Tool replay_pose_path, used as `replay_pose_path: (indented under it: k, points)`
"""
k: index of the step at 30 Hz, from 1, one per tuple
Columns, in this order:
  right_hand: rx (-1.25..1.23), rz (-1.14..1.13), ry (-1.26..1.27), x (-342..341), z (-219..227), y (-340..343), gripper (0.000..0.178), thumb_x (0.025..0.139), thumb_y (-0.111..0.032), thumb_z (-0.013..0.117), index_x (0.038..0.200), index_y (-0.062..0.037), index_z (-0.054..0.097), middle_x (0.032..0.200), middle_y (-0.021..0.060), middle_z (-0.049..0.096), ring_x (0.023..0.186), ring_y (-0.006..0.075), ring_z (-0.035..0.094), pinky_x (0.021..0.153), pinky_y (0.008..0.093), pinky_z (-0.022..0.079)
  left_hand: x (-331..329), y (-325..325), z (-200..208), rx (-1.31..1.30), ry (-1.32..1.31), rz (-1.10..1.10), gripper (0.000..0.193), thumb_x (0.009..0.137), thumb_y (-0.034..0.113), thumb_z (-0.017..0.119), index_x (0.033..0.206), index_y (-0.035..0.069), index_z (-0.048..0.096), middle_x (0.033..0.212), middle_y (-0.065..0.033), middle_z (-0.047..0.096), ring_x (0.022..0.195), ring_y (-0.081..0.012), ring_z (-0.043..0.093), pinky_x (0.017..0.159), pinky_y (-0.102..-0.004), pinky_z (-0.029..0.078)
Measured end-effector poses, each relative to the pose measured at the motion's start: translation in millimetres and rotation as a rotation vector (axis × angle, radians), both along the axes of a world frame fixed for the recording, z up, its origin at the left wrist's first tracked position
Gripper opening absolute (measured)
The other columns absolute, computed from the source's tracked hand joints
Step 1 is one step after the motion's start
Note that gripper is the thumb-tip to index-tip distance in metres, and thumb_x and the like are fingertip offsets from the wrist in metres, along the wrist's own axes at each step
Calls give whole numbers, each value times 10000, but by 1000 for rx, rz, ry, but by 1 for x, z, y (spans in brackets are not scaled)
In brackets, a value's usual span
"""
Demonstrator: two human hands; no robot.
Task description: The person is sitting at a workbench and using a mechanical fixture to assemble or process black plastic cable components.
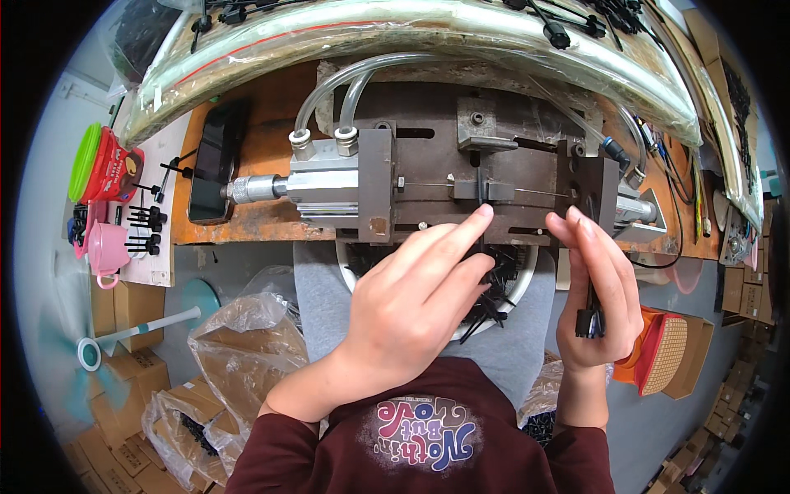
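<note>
A metal clamping jig (527,173) with pneumatic cylinders at both ends sits on the bench in front of me. A slim black plastic rod (480,177) stands across the small block at its middle. My left hand (411,296) has index finger and thumb closed around the rod's near end, and the fingers hide part of it. Thin metal pins point at the block from both sides. At the jig's right end, my right hand (605,288) holds another black plastic rod with a ribbed knob (590,323) hanging down along the palm.
Between my legs, a white-rimmed tub (527,284) holds many black rods. A phone (218,160), pink cup (107,249) and red packet (123,169) lie left. Clear hoses (325,99) arch over the jig beneath a plastic-wrapped shelf (411,37). An orange basket (654,350) stands right.
</note>
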State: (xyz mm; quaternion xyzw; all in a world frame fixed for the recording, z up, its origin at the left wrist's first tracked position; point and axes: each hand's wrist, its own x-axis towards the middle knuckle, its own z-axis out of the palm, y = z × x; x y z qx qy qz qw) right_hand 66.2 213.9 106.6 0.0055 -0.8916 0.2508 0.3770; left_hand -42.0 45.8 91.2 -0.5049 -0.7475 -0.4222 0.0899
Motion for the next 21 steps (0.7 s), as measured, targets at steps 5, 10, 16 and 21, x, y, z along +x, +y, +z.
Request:
replay_pose_path:
  k: [5,10,16,21]
  points:
    - [58,-81,60,-6,2,0,383,848,157,598,1223,84,617,1161,246,658,1043,310,687,866,347,579,-3,9,-3,-143,103,56,248,720,77,771,947,26,684,1244,-136,662,774,-218,677,693,-310,536]
    - [97,-98,45,-9,4,-3,387,837,168,569,1216,102,616,1158,257,658,1086,338,671,934,390,563,-6,10,4,-215,144,64,274,714,106,784,962,39,691,1217,-114,679,704,-198,672,629,-283,521]
    - [196,-30,23,-12,-6,-6,376,797,91,602,1169,127,639,1158,292,650,1032,351,688,859,380,584,0,5,11,69,-236,-148,358,678,96,859,984,16,694,1071,-125,715,768,-197,701,662,-283,559]
    - [165,70,-57,-17,5,-14,406,789,56,635,1189,126,626,1194,316,623,1028,361,686,858,377,587,8,-1,25,206,-445,-266,419,657,66,897,1013,-14,691,932,-128,713,787,-208,697,672,-279,569]
